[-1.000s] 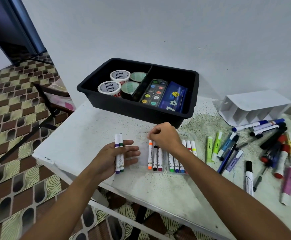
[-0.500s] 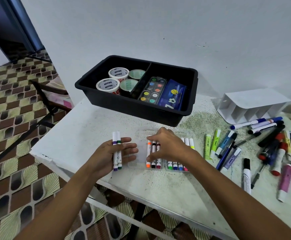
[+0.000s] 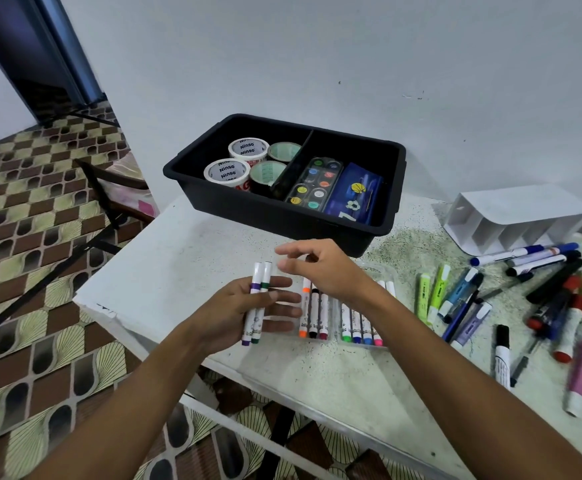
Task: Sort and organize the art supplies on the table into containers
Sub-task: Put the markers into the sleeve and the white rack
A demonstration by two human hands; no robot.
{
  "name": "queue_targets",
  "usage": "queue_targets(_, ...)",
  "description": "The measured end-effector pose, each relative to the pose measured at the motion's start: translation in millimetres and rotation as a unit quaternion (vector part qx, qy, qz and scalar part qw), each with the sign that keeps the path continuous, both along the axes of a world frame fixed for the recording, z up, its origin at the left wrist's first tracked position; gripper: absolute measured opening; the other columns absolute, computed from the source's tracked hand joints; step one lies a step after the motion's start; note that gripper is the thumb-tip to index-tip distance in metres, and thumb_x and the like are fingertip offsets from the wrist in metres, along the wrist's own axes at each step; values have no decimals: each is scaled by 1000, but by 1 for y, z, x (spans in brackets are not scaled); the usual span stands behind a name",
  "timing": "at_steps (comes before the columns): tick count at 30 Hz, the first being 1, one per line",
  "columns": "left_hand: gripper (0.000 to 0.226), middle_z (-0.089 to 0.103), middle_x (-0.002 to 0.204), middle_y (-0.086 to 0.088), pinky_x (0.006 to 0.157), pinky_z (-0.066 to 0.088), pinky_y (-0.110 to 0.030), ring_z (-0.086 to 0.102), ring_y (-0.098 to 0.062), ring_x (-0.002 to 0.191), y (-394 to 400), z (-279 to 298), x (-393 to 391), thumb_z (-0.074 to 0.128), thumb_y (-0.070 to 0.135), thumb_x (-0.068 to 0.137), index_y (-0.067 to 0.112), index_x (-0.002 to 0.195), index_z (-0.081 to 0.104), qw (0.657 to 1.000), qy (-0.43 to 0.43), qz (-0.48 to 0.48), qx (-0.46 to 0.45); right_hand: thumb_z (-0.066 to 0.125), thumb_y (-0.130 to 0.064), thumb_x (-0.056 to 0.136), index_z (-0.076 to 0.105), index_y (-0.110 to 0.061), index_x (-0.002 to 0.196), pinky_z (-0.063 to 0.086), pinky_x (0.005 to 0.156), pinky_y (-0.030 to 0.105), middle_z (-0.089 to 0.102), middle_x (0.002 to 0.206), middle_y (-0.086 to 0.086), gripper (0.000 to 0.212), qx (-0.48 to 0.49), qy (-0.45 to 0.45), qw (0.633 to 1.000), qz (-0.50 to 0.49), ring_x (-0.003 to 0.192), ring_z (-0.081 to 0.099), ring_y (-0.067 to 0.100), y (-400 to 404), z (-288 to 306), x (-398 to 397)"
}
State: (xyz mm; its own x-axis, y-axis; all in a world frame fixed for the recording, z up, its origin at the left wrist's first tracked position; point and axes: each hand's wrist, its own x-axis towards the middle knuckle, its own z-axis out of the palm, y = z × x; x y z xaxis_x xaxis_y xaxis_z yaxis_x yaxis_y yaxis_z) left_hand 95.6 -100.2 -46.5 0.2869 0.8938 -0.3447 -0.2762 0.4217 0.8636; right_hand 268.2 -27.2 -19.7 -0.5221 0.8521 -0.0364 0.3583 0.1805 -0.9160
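My left hand (image 3: 244,310) holds two white markers (image 3: 256,303), one purple-capped and one green-capped, across its palm with the thumb over them. My right hand (image 3: 320,268) hovers just above and to the right of them, fingers loosely spread, holding nothing. Below it a clear plastic marker case (image 3: 346,336) lies on the table with several coloured markers in a row. A black divided bin (image 3: 395,188) at the back holds tape rolls (image 3: 227,170) on the left, a paint palette (image 3: 312,185) and a blue pouch (image 3: 353,199) on the right.
A white compartment organizer (image 3: 511,216) lies on its side at the right rear. Several loose markers, highlighters and pens (image 3: 538,296) are scattered over the right of the white table (image 3: 178,258). The table's front-left edge is close to my left hand; a dark chair (image 3: 109,188) stands beyond.
My right hand has lifted off the markers in the case and moved up and left toward the two markers in my left hand. The left hand has barely moved.
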Motion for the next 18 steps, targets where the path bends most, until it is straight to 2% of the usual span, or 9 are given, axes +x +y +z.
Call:
queue_targets(3, 40, 66, 117, -23, 91, 54, -48, 64, -40, 108, 2, 1, 4, 55, 11, 84, 2, 124, 55, 1000, 4, -14, 11, 68, -12, 88, 73, -6, 99, 36, 57, 7, 63, 80, -6, 14, -16, 17, 999, 33, 53, 52, -8, 0, 4, -7)
queue_targets(5, 40, 65, 119, -22, 96, 51, -51, 63, -40, 110, 2, 0, 5, 55, 14, 85, 4, 124, 56, 1000, 9, -18, 14, 68, -9, 87, 73, -7, 90, 39, 62, 13, 64, 77, -5, 6, -47, 33, 998, 18, 59, 53, -4, 4, 2, -7)
queue_targets(7, 40, 66, 119, -21, 94, 52, -49, 64, -38, 109, 1, 0, 3, 53, 15, 86, 3, 124, 56, 1000, 6, -5, 18, 65, -7, 88, 71, -10, 84, 40, 60, 20, 66, 75, -3, 7, -116, 76, 990, -26, 65, 52, 5, 12, -2, -4)
queue_targets(10, 32, 68, 115, -20, 87, 57, -44, 66, -36, 106, 2, -2, -4, 47, 10, 95, 0, 125, 55, 998, 27, 40, 33, 59, -5, 91, 69, -2, 86, 36, 50, 20, 67, 71, 4, 12, -180, 129, 968, -115, 56, 47, 9, 20, -10, 5)
queue_targets(14, 27, 70, 111, -18, 76, 59, -36, 68, -35, 101, 3, -8, -12, 42, 7, 100, 0, 122, 56, 995, 53, 85, 22, 63, -11, 90, 70, -1, 84, 40, 46, 16, 66, 72, 6, 14, -140, 48, 972, -181, 45, 52, 1, 20, -20, 7)
queue_targets(18, 27, 69, 111, -20, 78, 60, -38, 68, -36, 101, 3, -11, -12, 43, 7, 100, 0, 121, 57, 994, 56, 94, 10, 67, -13, 87, 72, -6, 72, 52, 60, 27, 70, 70, 2, 18, -25, -43, 985, -164, 61, 61, 10, 17, -26, -2)
